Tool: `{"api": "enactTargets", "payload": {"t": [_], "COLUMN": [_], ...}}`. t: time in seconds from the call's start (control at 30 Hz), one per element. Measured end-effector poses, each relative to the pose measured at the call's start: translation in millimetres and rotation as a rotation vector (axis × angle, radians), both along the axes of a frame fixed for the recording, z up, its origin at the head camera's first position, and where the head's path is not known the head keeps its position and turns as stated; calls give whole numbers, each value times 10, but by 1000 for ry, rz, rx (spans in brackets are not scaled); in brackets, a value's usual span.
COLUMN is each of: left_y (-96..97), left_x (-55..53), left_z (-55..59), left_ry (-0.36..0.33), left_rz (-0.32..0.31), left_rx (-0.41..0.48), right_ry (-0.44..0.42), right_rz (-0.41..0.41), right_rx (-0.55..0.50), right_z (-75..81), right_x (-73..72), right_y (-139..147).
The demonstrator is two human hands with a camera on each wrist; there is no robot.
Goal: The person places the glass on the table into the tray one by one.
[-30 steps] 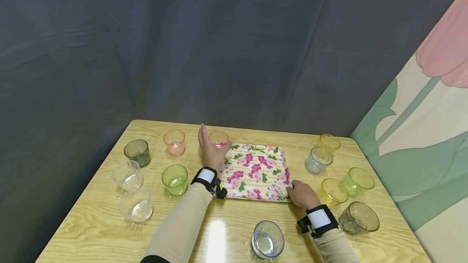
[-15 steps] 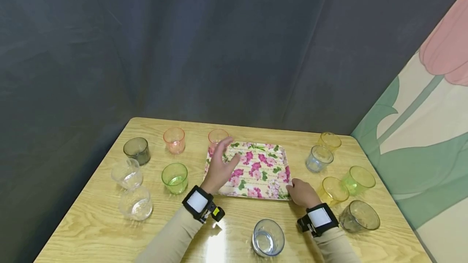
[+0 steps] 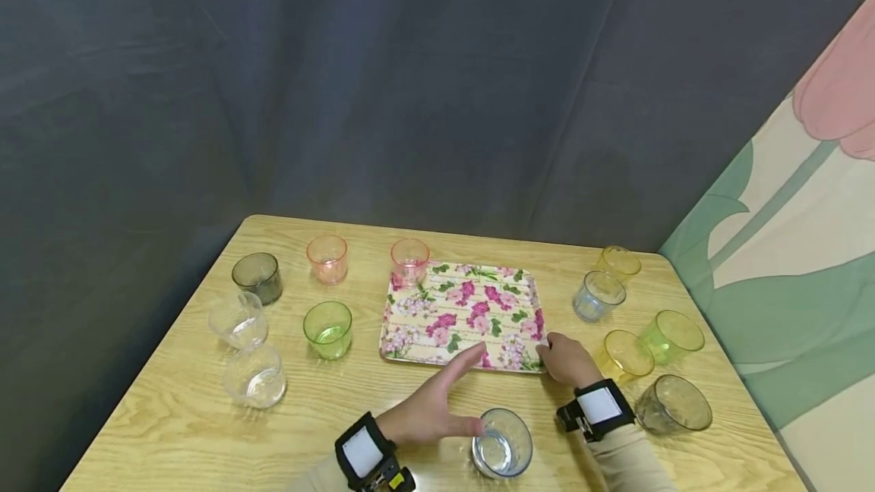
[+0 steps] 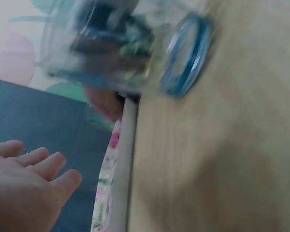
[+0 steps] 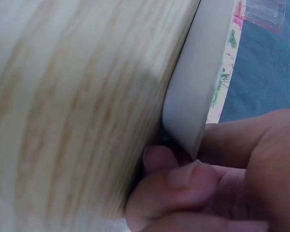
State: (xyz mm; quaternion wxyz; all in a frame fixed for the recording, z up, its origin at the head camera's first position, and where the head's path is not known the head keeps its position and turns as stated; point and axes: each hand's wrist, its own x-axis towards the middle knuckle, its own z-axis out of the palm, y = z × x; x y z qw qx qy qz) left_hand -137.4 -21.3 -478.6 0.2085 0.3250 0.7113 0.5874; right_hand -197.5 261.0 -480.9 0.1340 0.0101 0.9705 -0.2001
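Observation:
In the head view my left hand is held with thumb and fingers spread, at the left side of a clear blue-tinted glass. The thumb overlaps its rim; whether it touches cannot be told. The left wrist view shows this glass tilted in the picture, with the fingers apart from it. My right hand pinches the near right corner of a flower-patterned tray, its thumb and curled fingers at the tray edge. A pink glass stands at the tray's far left corner.
Left of the tray are another pink glass, a grey glass, a green glass and two clear glasses. Right of it stand several more, including yellow, green and grey glasses. A dark curtain hangs behind the table.
My left hand has left the pink glass at the tray's far left corner and come across the tray toward me, to the blue-tinted glass. The right hand stays at the tray corner.

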Motion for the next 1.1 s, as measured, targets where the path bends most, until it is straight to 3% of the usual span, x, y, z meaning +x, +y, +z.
{"api": "enactTargets", "payload": {"t": [0.2, 0.4, 0.57, 0.67, 1.1], "left_y": [72, 97, 131, 162, 209], "left_x": [127, 192, 219, 226, 250], "left_z": [-148, -247, -313, -328, -288], "left_ry": [-27, -39, -88, -108, -77], "left_rz": [-67, -120, -165, -181, -153], "left_rx": [-105, -106, -106, -99, -79], "right_ry": [4, 12, 23, 39, 12], "right_rz": [-7, -9, -6, -4, 3], "right_rx": [-35, -29, -30, -26, -14], "right_z": [11, 0, 13, 27, 18], "right_x": [34, 46, 52, 50, 28], "right_y": [-9, -8, -13, -16, 4]}}
